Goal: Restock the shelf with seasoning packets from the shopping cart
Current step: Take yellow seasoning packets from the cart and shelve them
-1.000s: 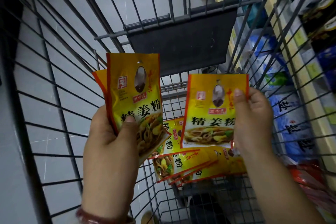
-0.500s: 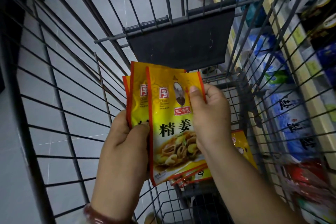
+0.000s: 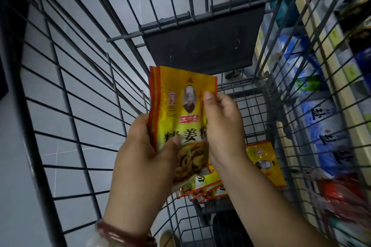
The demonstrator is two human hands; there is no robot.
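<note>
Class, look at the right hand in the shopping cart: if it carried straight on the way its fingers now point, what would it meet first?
The right hand points up and away, its fingers on the held seasoning packets. Beyond their top edge, the dark folded seat flap on the cart's far end probably comes first, though depth is unclear.

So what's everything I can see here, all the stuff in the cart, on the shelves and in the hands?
held seasoning packets: a small stack, exact count unclear, yellow with red edges, upright between both hands above the cart
loose seasoning packets: several, yellow and red, lying on the cart floor
shopping cart: one, grey wire, with a dark flap at its far end
shelf: pale rails, right of the cart, holding blue-and-white bags and other blurred goods
bracelet: one, reddish brown, on the left wrist
left hand: grips the stack's lower left
right hand: holds the stack's right edge
</note>
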